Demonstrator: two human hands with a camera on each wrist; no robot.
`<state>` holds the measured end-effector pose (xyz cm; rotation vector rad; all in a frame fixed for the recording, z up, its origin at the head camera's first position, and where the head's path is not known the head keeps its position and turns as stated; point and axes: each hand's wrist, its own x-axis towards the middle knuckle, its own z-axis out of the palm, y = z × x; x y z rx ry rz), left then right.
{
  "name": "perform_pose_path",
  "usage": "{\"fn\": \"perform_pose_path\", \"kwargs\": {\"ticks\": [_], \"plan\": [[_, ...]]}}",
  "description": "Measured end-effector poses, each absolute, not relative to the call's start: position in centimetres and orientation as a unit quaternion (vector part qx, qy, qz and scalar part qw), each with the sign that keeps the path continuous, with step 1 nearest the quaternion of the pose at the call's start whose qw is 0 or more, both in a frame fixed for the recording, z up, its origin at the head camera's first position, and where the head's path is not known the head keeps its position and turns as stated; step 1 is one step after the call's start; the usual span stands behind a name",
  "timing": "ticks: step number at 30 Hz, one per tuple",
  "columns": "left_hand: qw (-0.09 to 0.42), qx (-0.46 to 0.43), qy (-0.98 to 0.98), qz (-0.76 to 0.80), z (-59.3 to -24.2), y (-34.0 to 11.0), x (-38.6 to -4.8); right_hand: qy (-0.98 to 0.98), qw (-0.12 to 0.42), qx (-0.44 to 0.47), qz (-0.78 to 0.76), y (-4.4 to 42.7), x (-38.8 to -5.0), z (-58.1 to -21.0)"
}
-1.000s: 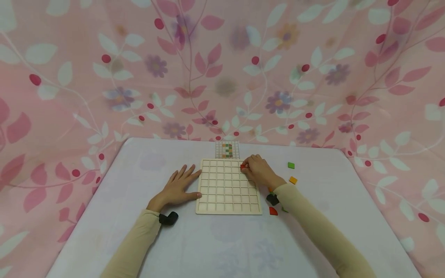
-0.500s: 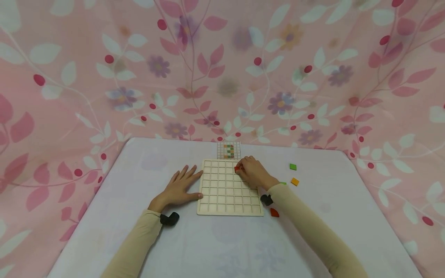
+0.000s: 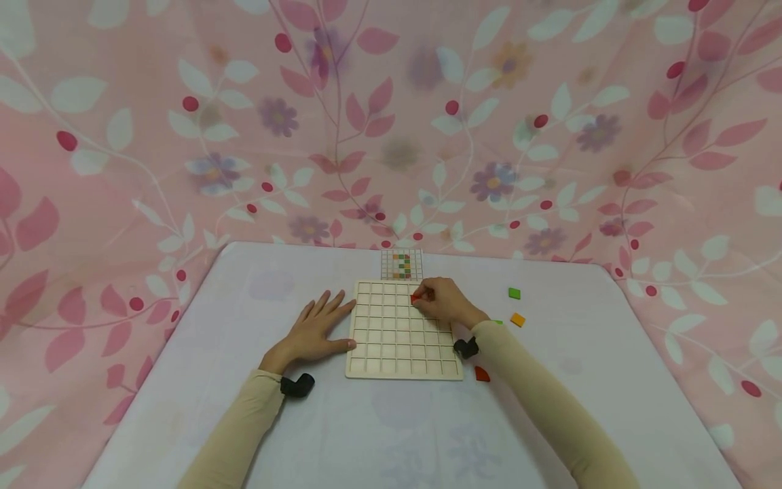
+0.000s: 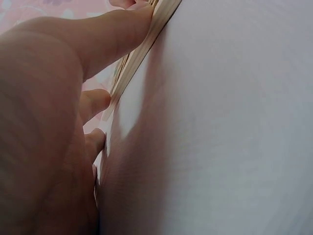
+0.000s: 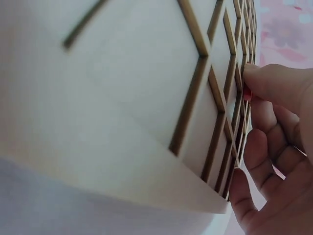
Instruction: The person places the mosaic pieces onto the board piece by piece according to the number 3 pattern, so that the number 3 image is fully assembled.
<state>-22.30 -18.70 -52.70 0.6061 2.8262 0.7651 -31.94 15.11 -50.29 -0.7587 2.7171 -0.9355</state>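
A pale wooden grid board [image 3: 374, 353] lies flat on the table. My right hand [image 3: 451, 302] is over its upper right part and pinches a small red tile [image 3: 415, 298] between thumb and fingertips. In the right wrist view, a bit of the red tile [image 5: 247, 93] shows under the thumb at the grid ridges, and the other fingers are bent close to the board's edge. My left hand [image 3: 314, 333] lies with spread fingers at the board's left side. In the left wrist view, its thumb [image 4: 120, 36] touches the board's side [image 4: 142, 56].
Behind the board is a printed pattern card [image 3: 401, 265] with coloured squares. To the right lie a green tile [image 3: 514, 293], an orange tile [image 3: 518, 319] and a red rounded-edge piece [image 3: 482, 374]. Another green piece [image 3: 497, 322] is mostly hidden by the right sleeve.
My right hand has moved left over the board's upper cells with the red tile, then only slightly in the last half second. The left hand stays at the board's edge.
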Motion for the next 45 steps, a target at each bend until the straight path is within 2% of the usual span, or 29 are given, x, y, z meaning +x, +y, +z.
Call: {"fn": "perform_pose_path", "kwargs": {"ticks": [30, 40, 45], "plan": [[0.077, 0.202, 0.943, 0.253, -52.7, -18.8, -22.2, 0.889, 0.083, -0.203, -0.402, 16.3, -32.1, -50.4], [0.071, 0.206, 0.942, 0.254, -52.6, -18.6, -22.3, 0.918, 0.024, -0.194, -0.344, 21.1, -32.7, -47.7], [0.070, 0.206, 0.942, 0.255, -52.8, -18.7, -22.2, 0.934, 0.014, -0.193, -0.301, 24.8, -33.0, -46.1]]}}
